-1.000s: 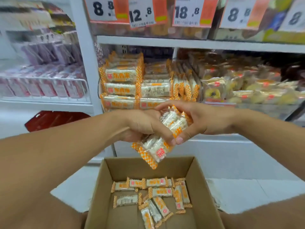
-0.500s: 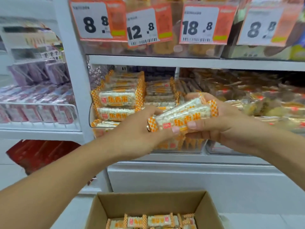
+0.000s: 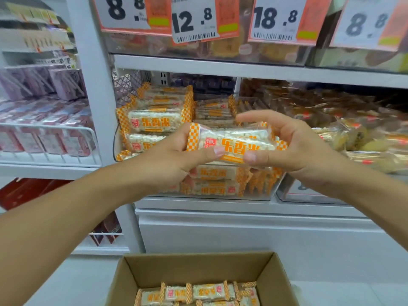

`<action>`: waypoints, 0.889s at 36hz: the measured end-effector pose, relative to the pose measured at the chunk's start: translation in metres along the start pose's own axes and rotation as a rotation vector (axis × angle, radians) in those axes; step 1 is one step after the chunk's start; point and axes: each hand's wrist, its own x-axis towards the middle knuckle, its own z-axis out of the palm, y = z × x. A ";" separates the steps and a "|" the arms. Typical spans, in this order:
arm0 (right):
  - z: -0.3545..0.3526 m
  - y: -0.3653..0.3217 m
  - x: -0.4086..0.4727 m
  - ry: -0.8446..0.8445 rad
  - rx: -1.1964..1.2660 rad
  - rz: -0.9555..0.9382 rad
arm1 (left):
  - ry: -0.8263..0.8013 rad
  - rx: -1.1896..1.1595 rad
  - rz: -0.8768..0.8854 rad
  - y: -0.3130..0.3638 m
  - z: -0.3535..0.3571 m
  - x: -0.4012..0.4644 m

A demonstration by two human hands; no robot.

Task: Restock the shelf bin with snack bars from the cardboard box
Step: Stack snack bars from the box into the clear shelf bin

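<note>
Both hands hold a small stack of snack bars (image 3: pixel 234 143), white puffed rice in clear wrappers with orange checkered ends, level in front of the shelf bin. My left hand (image 3: pixel 174 157) grips the stack's left end, thumb on its front. My right hand (image 3: pixel 287 146) grips the right end, thumb on the front and fingers curved over the top. The clear shelf bin (image 3: pixel 272 191) behind them holds stacked bars of the same kind. Below, the open cardboard box (image 3: pixel 276 277) has several more bars (image 3: pixel 198 293) lying in its bottom.
Price tags (image 3: pixel 194 18) hang from the shelf above the bin. A neighbouring clear bin (image 3: pixel 353 138) on the right is full of yellow wrapped cakes. On the left, a white wire shelf (image 3: pixel 50 140) carries purple packs. A white upright post (image 3: pixel 95 85) stands between the sections.
Both hands lifted the bars from just above the box up to the bin's height and turned the stack from slanted to level. The view tilted up, so less of the box shows.
</note>
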 end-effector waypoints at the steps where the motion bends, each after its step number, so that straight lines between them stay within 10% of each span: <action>1: -0.001 -0.001 0.000 -0.030 -0.006 -0.004 | -0.001 0.015 0.010 0.001 -0.002 0.000; 9: 0.000 0.004 0.012 0.061 0.154 -0.017 | 0.175 0.179 0.117 0.003 -0.003 0.001; 14: -0.008 0.013 0.037 0.270 0.194 -0.026 | 0.551 0.833 0.484 0.001 -0.031 0.008; 25: -0.017 0.053 0.159 0.422 -0.081 0.136 | 0.442 1.291 0.296 -0.031 -0.061 0.035; 32: -0.023 0.052 0.203 0.150 -0.578 0.097 | 0.449 1.298 0.328 -0.038 -0.066 0.040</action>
